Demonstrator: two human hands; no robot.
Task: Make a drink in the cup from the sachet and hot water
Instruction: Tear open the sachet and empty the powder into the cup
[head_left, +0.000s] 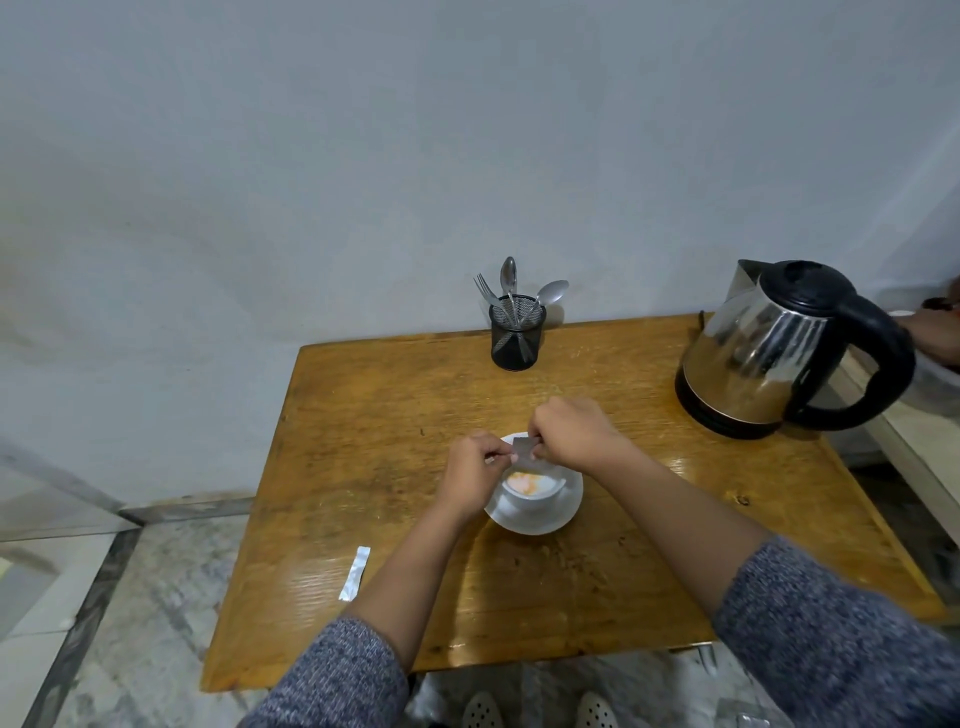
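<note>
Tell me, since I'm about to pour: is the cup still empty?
No. The cup on its saucer already holds pale orange powder; both hands pinch the sachet above it.

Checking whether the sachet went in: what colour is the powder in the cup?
Pale orange-pink powder in the white cup, seen in the head view.

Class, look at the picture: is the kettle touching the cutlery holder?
Apart. The head view shows a wide stretch of bare table between the kettle and the cutlery holder.
</note>
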